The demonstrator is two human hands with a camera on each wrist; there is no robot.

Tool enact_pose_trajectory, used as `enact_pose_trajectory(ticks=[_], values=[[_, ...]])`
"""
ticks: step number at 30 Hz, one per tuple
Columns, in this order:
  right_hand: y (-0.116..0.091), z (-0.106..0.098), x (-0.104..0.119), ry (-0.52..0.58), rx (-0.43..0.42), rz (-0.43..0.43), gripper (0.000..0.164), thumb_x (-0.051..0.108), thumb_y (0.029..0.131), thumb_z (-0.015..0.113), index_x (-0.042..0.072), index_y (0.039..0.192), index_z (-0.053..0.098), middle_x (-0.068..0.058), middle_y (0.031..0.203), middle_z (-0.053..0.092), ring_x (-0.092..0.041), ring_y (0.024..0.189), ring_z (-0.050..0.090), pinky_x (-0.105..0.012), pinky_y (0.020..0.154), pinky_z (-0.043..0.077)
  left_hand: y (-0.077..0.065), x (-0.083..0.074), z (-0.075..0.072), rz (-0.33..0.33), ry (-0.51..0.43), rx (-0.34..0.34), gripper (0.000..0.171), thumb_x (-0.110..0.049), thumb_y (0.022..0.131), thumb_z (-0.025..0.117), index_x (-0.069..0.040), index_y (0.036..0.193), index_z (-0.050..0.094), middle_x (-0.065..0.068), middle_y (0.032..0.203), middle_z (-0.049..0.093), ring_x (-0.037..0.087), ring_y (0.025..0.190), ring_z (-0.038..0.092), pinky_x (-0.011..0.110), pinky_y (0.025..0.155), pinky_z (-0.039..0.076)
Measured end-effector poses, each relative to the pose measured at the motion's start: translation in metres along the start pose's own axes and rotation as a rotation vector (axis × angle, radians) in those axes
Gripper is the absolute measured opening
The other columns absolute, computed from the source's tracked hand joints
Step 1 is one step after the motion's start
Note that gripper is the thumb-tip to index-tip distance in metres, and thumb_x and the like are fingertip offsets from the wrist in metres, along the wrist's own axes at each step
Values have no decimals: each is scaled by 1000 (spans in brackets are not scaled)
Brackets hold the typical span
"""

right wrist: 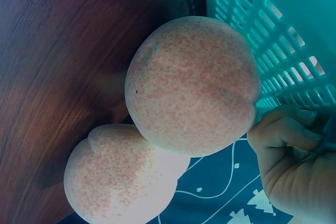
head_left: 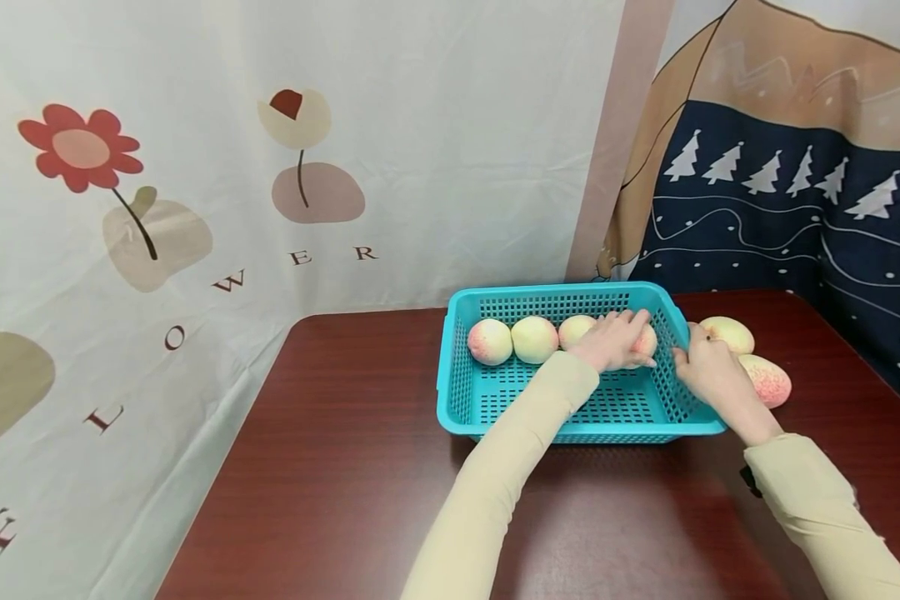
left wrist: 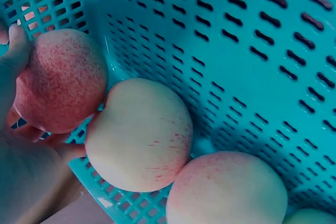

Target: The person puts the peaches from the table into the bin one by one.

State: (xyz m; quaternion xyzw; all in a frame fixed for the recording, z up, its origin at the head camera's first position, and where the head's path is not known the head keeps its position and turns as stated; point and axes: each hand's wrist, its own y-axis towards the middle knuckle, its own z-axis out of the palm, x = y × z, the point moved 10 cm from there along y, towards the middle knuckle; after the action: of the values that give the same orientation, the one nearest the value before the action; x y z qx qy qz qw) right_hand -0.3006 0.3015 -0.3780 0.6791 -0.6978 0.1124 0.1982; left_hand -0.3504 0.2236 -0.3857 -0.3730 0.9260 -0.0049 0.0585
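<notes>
A turquoise plastic basket [head_left: 645,433] stands on the table with a row of peaches along its far side. My left hand [head_left: 613,342] reaches inside and grips the rightmost peach [head_left: 647,340], whose reddish side shows between thumb and fingers in the left wrist view. Beside it, a paler peach [left wrist: 139,135] sits close to my fingers. My right hand [head_left: 714,375] holds the basket's right rim, its fingers [right wrist: 286,127] curled at the edge in the right wrist view. Just outside that wall lie two peaches, a yellowish one [head_left: 727,335] and a pinker one [head_left: 765,381].
The dark reddish-brown table [head_left: 345,450] extends left of the basket and in front of it. A white curtain with printed flowers [head_left: 450,150] hangs behind, and a navy cloth with white trees [head_left: 780,217] covers the back right.
</notes>
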Motion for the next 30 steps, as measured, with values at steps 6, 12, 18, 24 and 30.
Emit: enact_pose_trajectory(ticks=[6, 12, 18, 24, 30], values=[[-1, 0, -1, -1, 3, 4, 56, 13, 94, 41, -19, 134, 19, -20, 60, 54, -16, 40, 52, -25, 35, 38, 5, 2, 2, -84, 45, -25, 63, -57, 82, 53, -26, 131, 29, -4, 128, 46, 15, 115, 45, 36, 101, 38], [-1, -1, -1, -9, -9, 4, 56, 13, 93, 42, -19, 133, 21, -24, 64, 56, -17, 41, 53, -25, 36, 40, 8, 2, 1, -132, 85, -30, 52, -50, 87, 51, -37, 132, 28, -4, 130, 43, 16, 118, 41, 39, 102, 36], [0, 0, -1, -3, -2, 10, 57, 13, 93, 42, -19, 134, 19, -24, 64, 56, -19, 43, 55, -28, 38, 42, 7, 4, 0, -144, 137, -51, 38, -27, 97, 41, -42, 131, 32, -4, 131, 43, 20, 124, 36, 43, 104, 33], [0, -1, -1, -12, -7, 16, 56, 14, 93, 42, -18, 134, 21, -34, 78, 58, -25, 48, 59, -33, 41, 45, 7, 10, 6, -164, 125, -19, 40, -32, 96, 43, -42, 133, 34, -1, 142, 35, 24, 134, 27, 45, 106, 30], [0, -1, 0, -9, -12, 13, 55, 13, 93, 42, -18, 134, 22, -38, 85, 57, -31, 52, 61, -36, 43, 46, 6, 15, 16, -209, 152, 81, 53, -30, 95, 45, -46, 140, 24, -5, 153, 18, 21, 143, 12, 44, 111, 23]])
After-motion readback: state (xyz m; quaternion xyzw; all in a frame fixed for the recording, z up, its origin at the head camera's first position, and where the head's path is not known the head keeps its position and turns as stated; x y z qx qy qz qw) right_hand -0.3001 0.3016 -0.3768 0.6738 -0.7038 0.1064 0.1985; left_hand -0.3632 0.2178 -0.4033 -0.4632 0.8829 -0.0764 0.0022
